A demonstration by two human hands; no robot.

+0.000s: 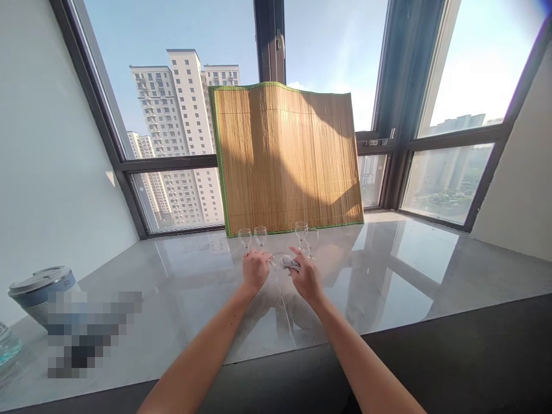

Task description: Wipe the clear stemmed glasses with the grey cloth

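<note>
Both my arms reach out over a glossy grey counter. My left hand is closed around a clear wine glass held on its side between the hands. My right hand pinches a small grey cloth against that glass. Behind the hands several small clear stemmed glasses stand upright: two on the left and two on the right.
A bamboo mat with green edging leans upright against the window behind the glasses. A grey lidded container and part of a clear bottle sit at the far left. A dark counter edge runs along the near side.
</note>
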